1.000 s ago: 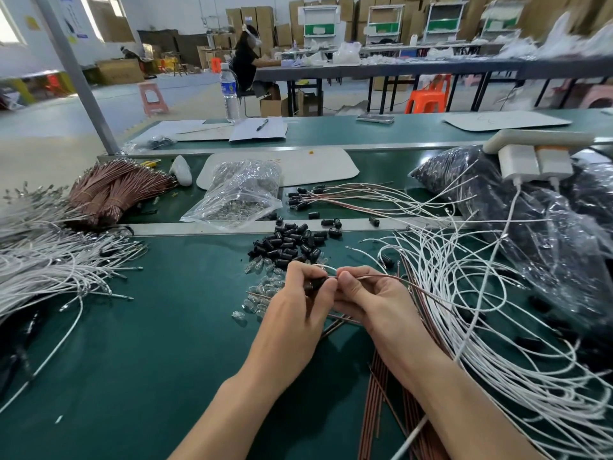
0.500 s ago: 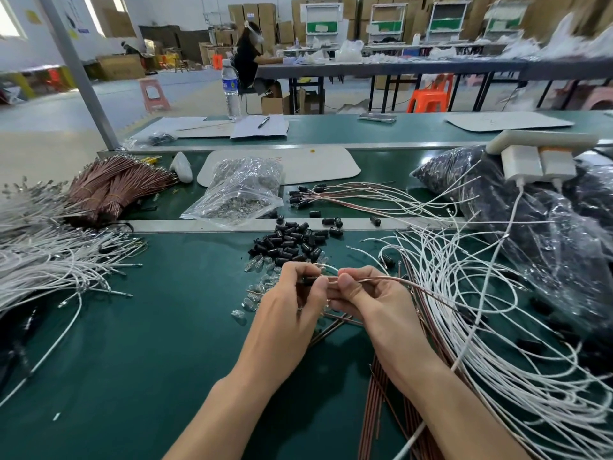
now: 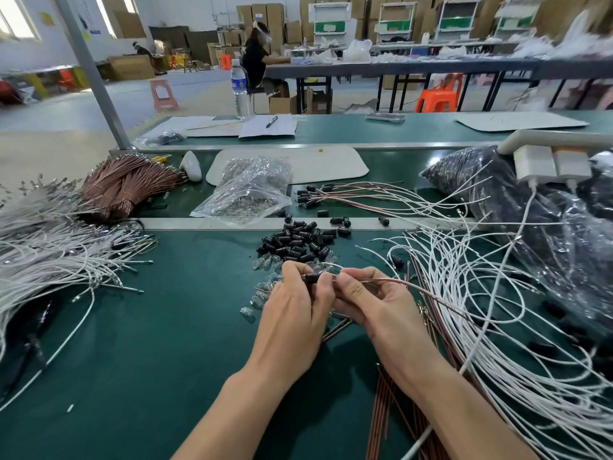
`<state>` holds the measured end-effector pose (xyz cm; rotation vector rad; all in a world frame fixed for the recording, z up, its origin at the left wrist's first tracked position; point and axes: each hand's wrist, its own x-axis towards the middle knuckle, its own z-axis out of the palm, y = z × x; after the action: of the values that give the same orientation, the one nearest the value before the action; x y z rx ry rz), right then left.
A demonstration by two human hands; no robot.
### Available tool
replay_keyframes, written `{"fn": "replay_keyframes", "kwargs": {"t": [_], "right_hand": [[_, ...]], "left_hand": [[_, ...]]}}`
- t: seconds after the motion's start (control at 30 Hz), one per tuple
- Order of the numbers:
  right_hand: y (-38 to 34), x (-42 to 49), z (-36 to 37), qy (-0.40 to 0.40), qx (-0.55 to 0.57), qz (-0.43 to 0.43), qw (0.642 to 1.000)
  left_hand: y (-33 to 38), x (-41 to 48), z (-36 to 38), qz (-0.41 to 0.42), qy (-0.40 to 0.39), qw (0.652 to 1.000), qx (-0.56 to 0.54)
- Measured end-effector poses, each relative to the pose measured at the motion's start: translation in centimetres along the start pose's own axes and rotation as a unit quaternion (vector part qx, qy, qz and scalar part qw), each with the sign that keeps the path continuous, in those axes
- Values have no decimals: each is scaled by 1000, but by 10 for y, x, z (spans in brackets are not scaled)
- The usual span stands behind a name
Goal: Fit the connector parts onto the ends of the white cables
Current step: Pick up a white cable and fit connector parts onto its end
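I look down on a dark green matted surface (image 3: 132,343) with a pale metal strip (image 3: 199,224) across its far edge. Beyond it is a big room of cardboard boxes (image 3: 262,14), long tables (image 3: 398,66) and an orange plastic stool (image 3: 438,94).

Near the surface's middle my left grip (image 3: 292,313) pinches a short black connector tube (image 3: 313,278), thumb and fingers curled round it. My right grip (image 3: 374,303), touching the left, pinches a thin brown cable (image 3: 398,283) whose end meets the tube (how far in, I cannot tell).

Toward the far edge lies a heap of matte black tubes (image 3: 298,242), with small clear glassy pieces (image 3: 265,260) just beside it. Glossy white cables (image 3: 481,293) loop in a tangle along the right edge. A metal-tipped sheaf (image 3: 49,260) of them fans out along the left edge. A tied bundle (image 3: 126,184) of coppery cables sits at the far left corner, near a crinkled clear bag (image 3: 248,190).
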<state>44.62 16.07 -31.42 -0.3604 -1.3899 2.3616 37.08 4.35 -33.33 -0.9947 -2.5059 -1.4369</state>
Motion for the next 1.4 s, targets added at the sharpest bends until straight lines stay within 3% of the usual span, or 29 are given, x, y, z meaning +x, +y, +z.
{"fn": "replay_keyframes", "kwargs": {"t": [0.33, 0.93, 1.4], "right_hand": [[-3, -1, 1, 32, -30, -22, 999], [2, -1, 3, -1, 6, -12, 1000], [-2, -1, 0, 6, -44, -25, 999]], "left_hand": [[0, 2, 2, -23, 12, 998, -57], [8, -2, 3, -37, 20, 999, 14], [8, 2, -1, -26, 12, 999, 38]]}}
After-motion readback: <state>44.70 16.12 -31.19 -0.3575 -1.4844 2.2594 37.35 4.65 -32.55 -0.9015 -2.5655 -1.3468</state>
